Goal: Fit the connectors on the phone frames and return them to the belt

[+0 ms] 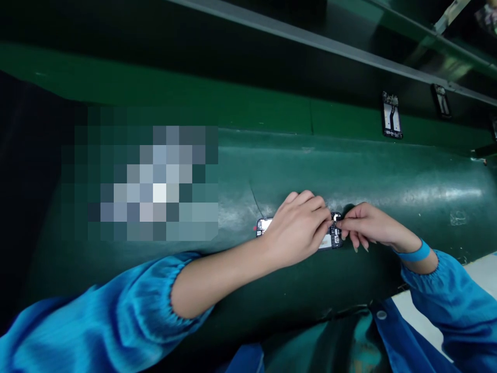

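Note:
An opened smartphone (325, 242) lies flat on the green bench mat, its inner boards and white parts exposed. Across its middle rests my left hand (297, 225), fingers bent and drawn together, tips at the phone's right end. That hand covers much of the phone, and what its fingertips hold, if anything, is hidden. From the right, my right hand (368, 225) meets the same end with thumb and index finger pinched together over the board. Its other fingers curl loosely above the mat. Whatever sits in this pinch is too small to make out.
Two more opened phones, a nearer phone (392, 116) and a farther phone (441, 101), lie along the back right. A metal shelf edge (310, 39) runs above the back of the green mat (388, 171). A pixelated patch hides the area at left.

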Demonstrator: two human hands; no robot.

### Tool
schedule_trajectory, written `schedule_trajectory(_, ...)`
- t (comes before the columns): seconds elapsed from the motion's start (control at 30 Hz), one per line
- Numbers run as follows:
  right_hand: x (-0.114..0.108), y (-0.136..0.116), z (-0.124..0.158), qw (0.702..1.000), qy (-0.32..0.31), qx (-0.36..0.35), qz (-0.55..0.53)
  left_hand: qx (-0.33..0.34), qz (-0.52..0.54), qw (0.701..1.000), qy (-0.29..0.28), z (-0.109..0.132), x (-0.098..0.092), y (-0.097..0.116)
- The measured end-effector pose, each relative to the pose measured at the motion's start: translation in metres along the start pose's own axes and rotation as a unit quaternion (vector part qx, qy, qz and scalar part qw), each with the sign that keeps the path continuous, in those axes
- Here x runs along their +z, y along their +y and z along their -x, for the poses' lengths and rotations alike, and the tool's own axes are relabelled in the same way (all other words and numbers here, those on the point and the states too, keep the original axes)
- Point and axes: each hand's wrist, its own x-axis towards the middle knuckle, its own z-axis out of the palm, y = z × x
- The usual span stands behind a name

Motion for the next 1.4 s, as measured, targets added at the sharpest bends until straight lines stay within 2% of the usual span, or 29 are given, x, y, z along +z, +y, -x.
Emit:
schedule_trajectory(0.17,0.001,-0.001,-0.001,1.000,0.003,0.008,0.008,0.000,0.010,1.000,-0.003,0.000,0.000,0.000)
schedule_trajectory(0.33,0.003,0.002,-0.005,0.999,0.040,-0.001,0.017,-0.013,0.018,1.000,-0.010,0.000,-0.002,0.001)
schedule_trajectory(0.5,0.000,0.002,-0.006,0.999,0.032,-0.014,0.035,-0.037,0.011,0.999,-0.020,-0.004,-0.005,0.003)
schedule_trajectory(0.67,0.000,0.000,-0.007,0.999,0.040,-0.011,0.031,-0.025,0.001,0.999,-0.039,-0.008,-0.008,0.001)
schedule_trajectory(1.0,-0.004,-0.001,-0.008,1.000,0.000,0.004,0.026,0.013,-0.054,0.997,-0.053,-0.016,0.001,-0.004)
schedule_trajectory(1.13,0.001,-0.001,-0.008,0.996,0.046,0.009,0.079,0.020,-0.087,0.995,-0.039,-0.018,0.006,-0.001)
schedule_trajectory(1.2,0.004,0.001,-0.006,0.987,0.088,-0.026,0.131,0.009,-0.103,0.994,-0.022,-0.019,0.007,0.002)
schedule_trajectory(1.27,0.005,0.004,0.002,0.977,0.114,-0.092,0.154,-0.008,-0.113,0.994,-0.001,-0.018,0.006,0.004)
schedule_trajectory(1.33,0.005,0.006,0.014,0.968,0.121,-0.176,0.136,-0.014,-0.114,0.993,0.014,-0.014,0.001,0.005)
schedule_trajectory(1.4,0.007,0.009,0.028,0.946,0.153,-0.260,0.116,0.006,-0.108,0.994,0.016,-0.006,-0.006,0.006)
